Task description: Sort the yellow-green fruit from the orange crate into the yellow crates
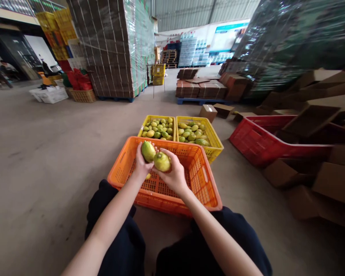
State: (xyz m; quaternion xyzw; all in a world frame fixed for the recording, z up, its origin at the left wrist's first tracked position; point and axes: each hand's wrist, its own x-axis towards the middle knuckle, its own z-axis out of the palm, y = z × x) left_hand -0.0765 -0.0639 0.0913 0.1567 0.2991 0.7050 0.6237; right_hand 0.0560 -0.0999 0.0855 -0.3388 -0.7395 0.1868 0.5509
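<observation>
Over the orange crate [202, 180], seen from the head camera, the person holds two green-yellow fruits close together. The left hand [140, 165] has its grip wrapped around the left fruit [148, 151]. That fruit stands almost upright, its long way going up and down and leaning a little to the left. The right hand [175, 175] has its grip closed around the right fruit [161, 161]. That one lies more on its side, with its small pointed end facing left toward the other fruit. The two fruits look like they touch. The orange crate looks almost bare, with maybe one small fruit under the hands, so I think most of the sorting is left. Farther away, two yellow crates [215, 147] sit side by side, full of fruit.
</observation>
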